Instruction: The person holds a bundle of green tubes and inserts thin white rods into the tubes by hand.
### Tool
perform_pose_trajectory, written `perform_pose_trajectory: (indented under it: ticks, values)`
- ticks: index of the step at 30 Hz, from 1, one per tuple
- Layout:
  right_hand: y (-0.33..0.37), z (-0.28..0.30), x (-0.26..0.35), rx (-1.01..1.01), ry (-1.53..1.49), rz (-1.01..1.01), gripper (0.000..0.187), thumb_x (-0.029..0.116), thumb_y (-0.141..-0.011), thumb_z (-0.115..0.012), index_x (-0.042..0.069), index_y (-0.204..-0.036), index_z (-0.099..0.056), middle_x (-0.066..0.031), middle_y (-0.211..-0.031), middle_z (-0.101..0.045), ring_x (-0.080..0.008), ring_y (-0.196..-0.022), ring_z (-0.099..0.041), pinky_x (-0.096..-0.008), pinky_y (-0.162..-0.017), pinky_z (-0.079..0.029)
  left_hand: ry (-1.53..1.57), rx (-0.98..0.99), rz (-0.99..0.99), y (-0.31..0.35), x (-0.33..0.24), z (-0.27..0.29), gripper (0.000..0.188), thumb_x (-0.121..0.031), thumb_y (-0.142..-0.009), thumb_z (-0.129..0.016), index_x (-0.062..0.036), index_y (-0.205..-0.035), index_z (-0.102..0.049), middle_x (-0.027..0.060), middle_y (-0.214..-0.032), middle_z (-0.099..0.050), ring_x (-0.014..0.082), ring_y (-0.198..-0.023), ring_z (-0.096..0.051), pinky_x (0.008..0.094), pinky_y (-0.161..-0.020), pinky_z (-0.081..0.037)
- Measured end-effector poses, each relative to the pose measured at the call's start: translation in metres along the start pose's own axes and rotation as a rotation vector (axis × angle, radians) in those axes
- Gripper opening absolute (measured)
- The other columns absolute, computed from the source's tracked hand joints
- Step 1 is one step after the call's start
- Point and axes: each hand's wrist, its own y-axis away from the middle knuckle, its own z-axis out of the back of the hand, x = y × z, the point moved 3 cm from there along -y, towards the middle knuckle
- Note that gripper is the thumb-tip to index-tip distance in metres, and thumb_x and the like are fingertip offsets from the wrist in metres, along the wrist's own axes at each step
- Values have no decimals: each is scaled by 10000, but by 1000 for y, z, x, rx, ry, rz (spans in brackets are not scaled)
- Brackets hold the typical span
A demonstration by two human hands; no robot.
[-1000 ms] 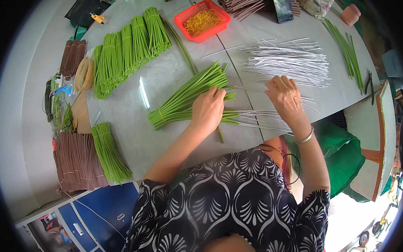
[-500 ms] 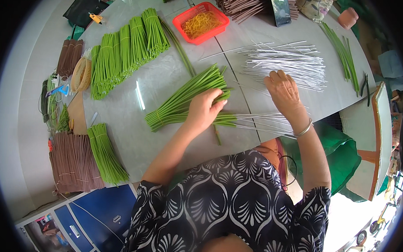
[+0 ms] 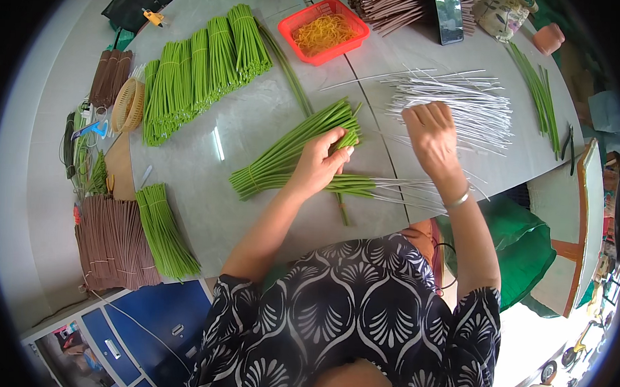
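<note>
My left hand [image 3: 321, 163] is closed around the loose end of a bundle of green stems [image 3: 277, 155], which lies on the table. A yellow band ties the bundle's left end. From the lower stems, thin white wires [image 3: 409, 193] stick out to the right, passing below my right hand. My right hand [image 3: 431, 140] is closed, fingers pinched together, over the left side of a heap of white wires [image 3: 463, 107]. What it grips, if anything, is hidden by the fingers.
Several tied green bundles [image 3: 205, 60] lie at the back left, beside a red basket [image 3: 322, 40] of yellow bands. Brown bundles [image 3: 113, 244] and another green bundle [image 3: 162, 229] sit at the left. At the right are loose green stems [image 3: 539, 96] and pliers [image 3: 568, 148].
My right hand has shifted a little left over the wire heap, toward the green bundle. My left hand keeps its hold on the stems. The whole view has moved slightly.
</note>
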Motion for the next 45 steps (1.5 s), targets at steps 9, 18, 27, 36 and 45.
perform_pose_trajectory:
  ticks: [9,18,27,36,45]
  values:
    - [28,11,32,-6,-103,17,225,118,-753,-664,94,-977,-679,6,-868,-605,-185,-808,-591,-453,-1002,-481,165,93,3,-6,10,4,178,-99,-1038,-596,-26,-1186,-661,-49,-774,-530,47,-646,-475,213,-600,-394]
    - [50,6,22,25,-168,-8,229,124,-745,-659,94,-971,-678,0,-892,-625,-193,-814,-593,-444,-989,-474,134,92,-7,-19,18,-11,162,-93,-1025,-613,-22,-1159,-672,-50,-759,-533,48,-648,-472,221,-597,-390]
    - [69,27,4,108,-212,35,245,74,-722,-680,71,-967,-698,-31,-896,-631,-210,-827,-616,-454,-997,-502,43,178,9,-19,16,-35,129,-41,-980,-661,14,-1093,-688,-34,-837,-580,47,-685,-513,225,-619,-440]
    - [83,41,-15,153,-391,-52,206,40,-738,-662,55,-943,-687,-50,-864,-600,-231,-819,-627,-393,-833,-519,47,230,62,-21,20,-59,141,-45,-939,-726,47,-1031,-671,0,-877,-629,60,-742,-553,243,-652,-472]
    - [104,26,15,232,-371,-26,275,33,-756,-653,47,-1030,-657,-69,-850,-586,-253,-781,-653,-368,-614,-548,-246,288,-126,-25,18,-83,173,-31,-911,-753,84,-1000,-658,18,-850,-611,122,-776,-574,295,-720,-497]
